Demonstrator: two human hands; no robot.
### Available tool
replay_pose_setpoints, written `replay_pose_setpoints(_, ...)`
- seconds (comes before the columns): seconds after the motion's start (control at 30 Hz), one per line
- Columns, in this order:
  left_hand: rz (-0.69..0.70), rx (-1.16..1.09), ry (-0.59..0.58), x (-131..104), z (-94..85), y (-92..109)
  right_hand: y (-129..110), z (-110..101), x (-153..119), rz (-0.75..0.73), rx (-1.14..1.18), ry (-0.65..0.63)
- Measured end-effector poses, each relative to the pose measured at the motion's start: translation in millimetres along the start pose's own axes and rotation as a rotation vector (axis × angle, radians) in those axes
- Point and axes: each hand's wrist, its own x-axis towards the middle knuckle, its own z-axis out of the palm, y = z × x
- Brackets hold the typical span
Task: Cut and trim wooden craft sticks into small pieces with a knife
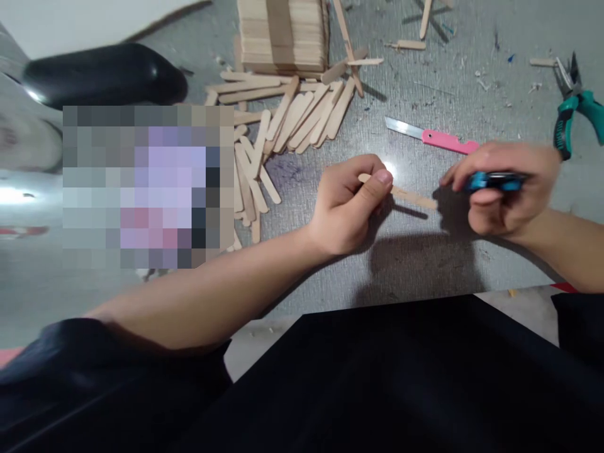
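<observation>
Above the grey tabletop (453, 94), the left hand (350, 204) held one wooden stick (415, 198) near its left end, thumb pressed over it and fingers folded behind; the rest of the stick pointed rightward, its free end apart from the other hand. That left grip was narrow, closed on the wood. The right hand (531, 163) was curled around a blue-and-black object (495, 182), too blurred and covered to identify. The step in hand looked like readying this single stick between the two hands; the next move seemed to call for a steady pinch while the object was lined up with the free length. A pink knife (446, 139) lay just beyond the right hand, and loose sticks (302, 116) lay beyond the left.
</observation>
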Motion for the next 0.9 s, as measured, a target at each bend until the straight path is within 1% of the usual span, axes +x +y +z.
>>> replay_pose_setpoints(0.03, -0.007, -0.015, 0.021, -0.3, 0.5, 0.8, -0.6, 3.4, 2.6, -0.067, -0.048, 0.078)
replay_pose_setpoints(0.07, -0.012, -0.031, 0.046, -0.7, 0.9, 1.2, -2.5, 6.4, 5.2, -0.124, -0.075, 0.191)
replay_pose_setpoints(0.1, -0.026, -0.041, 0.073, -1.2, 1.3, 1.4, -5.3, 8.7, 7.4, -0.132, -0.073, 0.241)
replay_pose_setpoints(0.13, -0.042, -0.049, 0.099, -1.8, 1.7, 1.4, -8.8, 10.4, 9.0, -0.107, -0.040, 0.259)
replay_pose_setpoints(0.17, -0.064, -0.050, 0.124, -2.6, 2.2, 1.6, -12.4, 11.8, 9.8, -0.052, 0.015, 0.256)
replay_pose_setpoints(0.23, -0.093, -0.048, 0.128, -4.6, 2.9, 3.1, -19.3, 14.0, 9.3, 0.072, 0.158, 0.170)
replay_pose_setpoints(0.27, -0.101, -0.046, 0.104, -5.7, 3.1, 4.5, -22.2, 15.1, 8.5, 0.127, 0.237, 0.118)
replay_pose_setpoints(0.33, -0.131, -0.016, -0.003, -7.5, 2.7, 8.4, -26.8, 17.4, 7.2, 0.192, 0.382, 0.037)
replay_pose_setpoints(0.43, -0.164, 0.057, -0.193, -8.2, -0.1, 14.1, -30.2, 20.1, 8.1, 0.234, 0.491, 0.024)
replay_pose_setpoints(0.47, -0.172, 0.070, -0.236, -7.9, -1.4, 15.3, -30.2, 20.5, 9.3, 0.239, 0.501, 0.030)
replay_pose_setpoints(0.63, -0.198, 0.090, -0.320, -5.2, -7.8, 17.3, -26.4, 21.9, 14.2, 0.264, 0.526, 0.043)
replay_pose_setpoints(0.7, -0.194, 0.114, -0.370, -5.3, -10.0, 17.7, -25.7, 22.6, 14.5, 0.254, 0.527, 0.063)
replay_pose_setpoints(0.77, -0.210, 0.106, -0.395, -7.0, -10.8, 17.9, -25.6, 23.4, 14.2, 0.237, 0.533, 0.066)
replay_pose_setpoints(0.83, -0.252, 0.048, -0.416, -10.2, -9.0, 17.1, -25.2, 24.5, 13.9, 0.215, 0.540, 0.048)
replay_pose_setpoints(0.9, -0.307, -0.082, -0.417, -13.5, -4.8, 15.1, -24.3, 26.3, 13.4, 0.174, 0.571, 0.049)
